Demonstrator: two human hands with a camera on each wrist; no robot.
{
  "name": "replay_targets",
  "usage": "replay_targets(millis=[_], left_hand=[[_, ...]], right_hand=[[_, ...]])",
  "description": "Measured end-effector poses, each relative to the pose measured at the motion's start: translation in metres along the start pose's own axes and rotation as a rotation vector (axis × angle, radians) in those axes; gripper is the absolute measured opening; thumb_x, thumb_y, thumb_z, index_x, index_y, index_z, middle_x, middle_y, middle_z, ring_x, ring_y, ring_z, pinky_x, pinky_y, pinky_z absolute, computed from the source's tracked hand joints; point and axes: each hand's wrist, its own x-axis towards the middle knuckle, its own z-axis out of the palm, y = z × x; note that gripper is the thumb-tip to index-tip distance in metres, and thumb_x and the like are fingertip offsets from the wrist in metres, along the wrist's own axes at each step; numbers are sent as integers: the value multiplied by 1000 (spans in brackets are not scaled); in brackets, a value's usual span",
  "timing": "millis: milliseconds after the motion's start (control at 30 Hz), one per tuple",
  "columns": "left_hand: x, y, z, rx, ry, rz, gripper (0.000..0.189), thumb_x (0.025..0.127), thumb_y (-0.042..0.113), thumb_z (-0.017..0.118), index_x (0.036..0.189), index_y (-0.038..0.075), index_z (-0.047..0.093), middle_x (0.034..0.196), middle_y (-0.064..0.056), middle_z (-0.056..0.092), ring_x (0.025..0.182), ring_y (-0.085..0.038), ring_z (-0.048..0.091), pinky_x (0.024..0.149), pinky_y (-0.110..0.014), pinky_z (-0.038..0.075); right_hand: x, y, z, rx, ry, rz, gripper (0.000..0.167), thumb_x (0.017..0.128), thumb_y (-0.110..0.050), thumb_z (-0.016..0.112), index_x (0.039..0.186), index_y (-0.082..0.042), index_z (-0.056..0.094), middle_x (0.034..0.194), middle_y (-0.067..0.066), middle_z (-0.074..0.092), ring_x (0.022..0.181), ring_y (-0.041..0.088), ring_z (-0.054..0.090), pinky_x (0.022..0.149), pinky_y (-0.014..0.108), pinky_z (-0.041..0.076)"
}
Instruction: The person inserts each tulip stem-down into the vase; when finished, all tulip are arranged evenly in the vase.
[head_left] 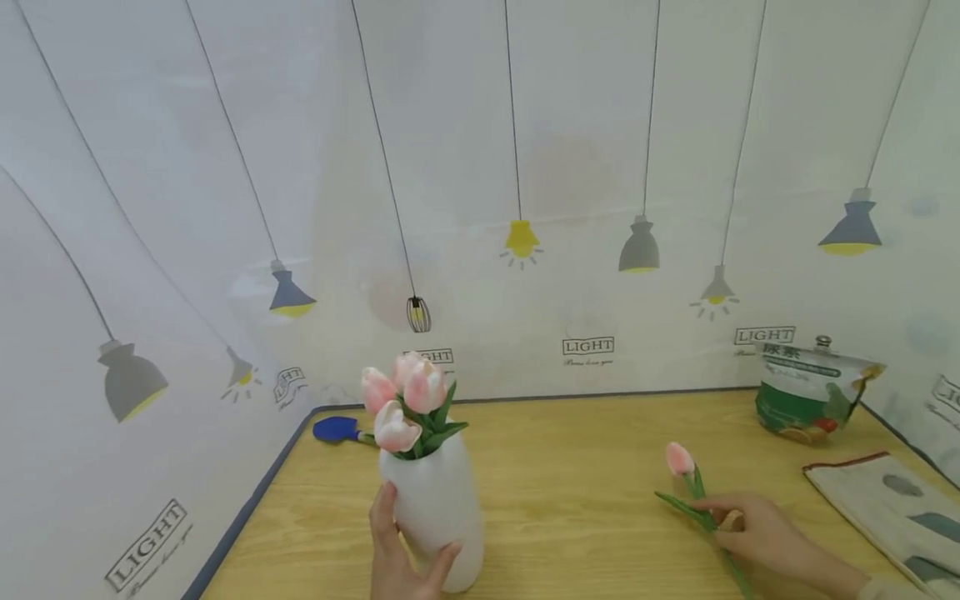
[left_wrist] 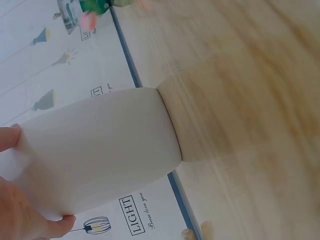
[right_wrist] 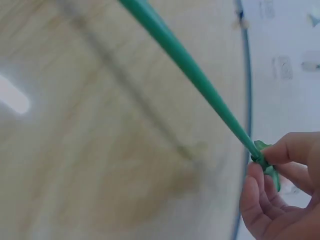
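A white vase (head_left: 442, 508) stands on the wooden table, left of centre in the head view, with several pink tulips (head_left: 408, 392) and green leaves rising from its mouth. My left hand (head_left: 408, 542) grips the vase's side, thumb and fingers spread round it; the left wrist view shows the vase's base (left_wrist: 165, 125) at the tabletop. Over to the right, my right hand (head_left: 765, 533) pinches a single pink tulip (head_left: 679, 459) by its stem, just below the leaves. Its long green stem (right_wrist: 195, 77) runs down past the hand, above its shadow on the table.
Behind the vase lies a blue-bladed toy shovel (head_left: 336, 429). At the back right stands a green and white pouch (head_left: 806, 396). A folded cloth (head_left: 885, 500) with a red edge lies at the right. A white wall printed with lamps (head_left: 480, 167) encloses the wooden table (head_left: 570, 467).
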Motion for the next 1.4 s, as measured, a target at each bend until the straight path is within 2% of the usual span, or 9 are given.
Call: replay_targets(millis=[100,267,433,567,700,900,1033,1233,1400], left_hand=[[2,2,2,-30,-11,-6,91,73,46,64,132,-6,18,133,-3,28,121,1,26,82,-14,36],[6,3,2,-35,-27,-6,92,73,46,63,133,-5,16,134,-8,27,122,0,25,74,-27,42],[6,2,1,-16,-47,-35,91,74,44,64,133,-5,15,134,-6,26,122,2,24,74,-28,43],[5,1,3,-19,-40,-16,92,72,40,69,133,-5,16,133,-6,28,122,3,25,81,-17,38],[4,-1,3,-32,-14,15,90,74,43,65,131,-7,18,134,-2,27,122,3,25,86,-9,31],[1,-2,0,-19,0,20,90,74,44,65,132,-7,18,138,7,19,123,3,26,88,-6,28],[1,-2,0,-19,-8,17,91,73,43,66,132,-6,17,138,7,19,123,3,26,89,-6,28],[0,1,-1,2,-10,7,93,71,40,70,132,-6,18,135,1,24,123,3,25,88,-6,28],[-1,4,-2,28,-34,-58,98,65,33,77,134,-2,18,131,-8,30,120,4,24,83,-12,34]], right_hand=[[7,-30,-4,-39,82,-118,35,81,-7,60,113,3,56,87,8,52,47,-3,36,40,18,36],[32,-103,-17,-113,355,-384,31,77,1,63,107,-1,59,86,4,53,58,-2,49,47,19,42],[65,-196,-39,-17,605,-726,35,68,17,62,100,5,59,86,4,54,62,0,54,56,13,46],[83,-262,-50,123,667,-941,31,69,21,57,99,12,56,90,1,53,67,4,55,62,13,47],[97,-303,-45,186,730,-1090,27,71,21,55,97,15,54,90,4,51,69,6,55,64,15,48],[110,-331,-26,242,770,-1182,25,73,19,55,97,14,53,87,21,48,67,10,54,62,17,48],[118,-334,-11,232,733,-1199,23,73,17,56,96,14,52,87,21,48,64,14,54,61,19,49],[129,-317,22,115,643,-1123,21,74,9,59,94,7,55,84,15,49,61,13,55,58,18,49],[133,-290,56,108,614,-1083,17,74,7,60,91,3,57,83,10,51,63,13,56,60,16,48]])
